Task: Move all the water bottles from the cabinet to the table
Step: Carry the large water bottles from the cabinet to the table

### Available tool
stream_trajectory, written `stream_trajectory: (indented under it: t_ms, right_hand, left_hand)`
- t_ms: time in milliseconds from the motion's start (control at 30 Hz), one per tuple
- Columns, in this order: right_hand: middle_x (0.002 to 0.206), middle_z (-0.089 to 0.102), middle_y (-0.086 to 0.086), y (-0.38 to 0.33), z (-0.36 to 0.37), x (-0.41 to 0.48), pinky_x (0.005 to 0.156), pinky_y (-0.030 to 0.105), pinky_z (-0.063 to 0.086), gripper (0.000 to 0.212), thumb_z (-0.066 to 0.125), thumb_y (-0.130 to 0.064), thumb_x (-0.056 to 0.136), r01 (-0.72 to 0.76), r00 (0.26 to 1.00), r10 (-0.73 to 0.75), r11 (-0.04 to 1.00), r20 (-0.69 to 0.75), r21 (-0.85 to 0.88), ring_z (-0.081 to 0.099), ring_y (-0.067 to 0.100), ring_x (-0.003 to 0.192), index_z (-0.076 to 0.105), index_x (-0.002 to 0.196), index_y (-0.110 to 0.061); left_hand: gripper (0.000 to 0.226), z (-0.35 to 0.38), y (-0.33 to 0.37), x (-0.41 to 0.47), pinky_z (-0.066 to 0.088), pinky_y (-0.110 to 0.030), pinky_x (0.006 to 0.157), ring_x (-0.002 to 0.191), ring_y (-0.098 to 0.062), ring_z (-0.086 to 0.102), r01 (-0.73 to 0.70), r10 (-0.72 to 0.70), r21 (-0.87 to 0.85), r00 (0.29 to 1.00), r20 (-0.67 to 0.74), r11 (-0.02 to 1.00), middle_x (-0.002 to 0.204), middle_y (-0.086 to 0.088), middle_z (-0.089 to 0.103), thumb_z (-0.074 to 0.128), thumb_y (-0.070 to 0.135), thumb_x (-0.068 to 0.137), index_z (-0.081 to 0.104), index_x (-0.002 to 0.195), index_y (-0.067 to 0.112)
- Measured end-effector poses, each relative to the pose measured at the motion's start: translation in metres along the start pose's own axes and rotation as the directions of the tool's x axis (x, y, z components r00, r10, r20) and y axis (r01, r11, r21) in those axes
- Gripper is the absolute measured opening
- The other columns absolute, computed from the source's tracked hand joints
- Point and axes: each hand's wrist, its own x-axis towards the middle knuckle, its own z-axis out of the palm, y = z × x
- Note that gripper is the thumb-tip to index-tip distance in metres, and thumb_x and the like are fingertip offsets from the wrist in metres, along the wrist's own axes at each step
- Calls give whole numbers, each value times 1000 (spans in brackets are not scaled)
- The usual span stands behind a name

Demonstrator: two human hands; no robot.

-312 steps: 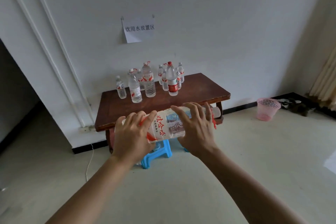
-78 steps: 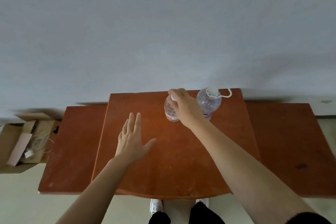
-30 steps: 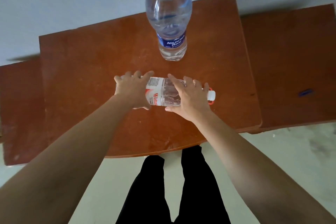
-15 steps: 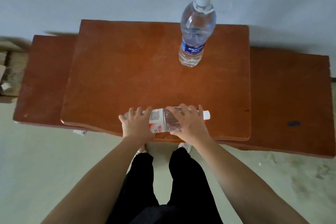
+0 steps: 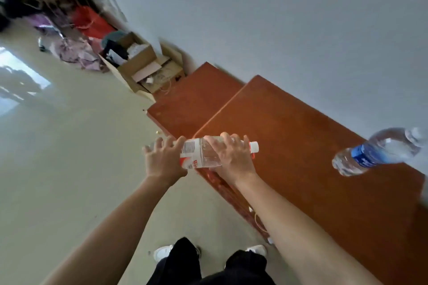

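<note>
Here both hands carry one small bottle [image 5: 201,154] lying sideways. The left hand [image 5: 163,160] wraps its base end, fingers curled over the top. The right hand [image 5: 231,157] grips the neck end, with the white cap [image 5: 254,146] poking out just past its fingers. The bottle hangs in the air between the hands, over the near corner of the cabinet [image 5: 301,141], whose top runs away to the right of the right hand. Part of the bottle and all of the left hand are already out over the floor [image 5: 69,150]. Well to the right of the right hand a big bottle [image 5: 375,151] with a blue label stands on the cabinet top, blurred and close to the frame edge. Far beyond the left hand, against the wall, sit open cardboard boxes [image 5: 141,65]. As to progress, I judge the small bottle to be lifted off and at the start of its trip, not yet delivered. The table is nowhere in view, so how many bottles stand there cannot be told. At least the big bottle remains to be fetched after this one, and whether more wait past the frame edge on the right is hidden.
</note>
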Motion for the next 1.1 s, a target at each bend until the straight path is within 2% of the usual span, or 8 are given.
stream_trajectory:
  t_ms: [100,233,367,433,600,733,967,1100]
  right_hand:
    - [125,50,7,-101,-54,84,105,67,38,76,78,-53,79,179,948,-187,982,-256,-55,51,29,110,38,142,-38]
    - [141,44,15,-237,-134,161,109,68,31,87,83,-48,75,355,789,-398,917,-468,-181,43,39,128,35,148,-37]
    - [148,44,17,-374,-181,196,114,69,24,95,83,-42,77,505,618,-534,832,-577,-230,42,41,135,25,153,-39]
    - [149,43,16,-448,-191,203,114,69,24,95,81,-39,80,600,497,-604,758,-623,-256,41,41,136,23,155,-40]
    - [151,38,14,-590,-190,197,115,70,20,99,81,-36,80,788,288,-709,558,-643,-262,36,40,139,21,157,-41]
    - [150,43,17,-700,-164,194,118,68,16,92,80,-36,81,899,109,-729,363,-676,-246,37,39,140,30,157,-37]
    - [148,46,15,-876,-122,224,117,62,23,95,84,-47,75,980,-15,-734,122,-679,-154,42,38,136,35,155,-37]
    - [147,48,15,-977,-119,241,112,60,31,95,83,-51,75,994,-75,-712,2,-699,-109,45,39,134,32,154,-38]
  left_hand:
    - [80,-71,-110,0,37,-55,102,129,-33,44,182,-179,-17,947,-267,983,138,-2,52,75,56,68,45,140,35]
    - [82,-150,-245,-21,37,-58,97,124,-39,48,337,-325,-92,747,-580,937,129,-10,57,85,45,58,55,132,27]
    - [82,-199,-357,-74,32,-62,101,130,-40,44,514,-436,-134,529,-728,847,135,-12,54,84,47,60,53,134,26]
    - [80,-209,-412,-115,32,-63,102,132,-40,43,611,-485,-163,409,-773,775,137,-12,53,80,48,65,52,136,26]
    - [73,-200,-500,-203,36,-64,98,129,-39,45,783,-558,-208,203,-804,585,137,-10,53,73,49,71,48,136,27]
    - [75,-180,-564,-265,33,-67,102,130,-39,44,877,-580,-199,106,-808,437,137,-12,52,79,52,73,48,136,25]
    - [83,-170,-685,-312,38,-71,96,127,-43,48,981,-644,-102,30,-764,167,135,-18,54,80,52,71,40,136,22]
    - [91,-182,-750,-336,35,-72,100,131,-43,46,998,-655,-48,-5,-755,48,139,-17,52,86,51,65,44,141,22]
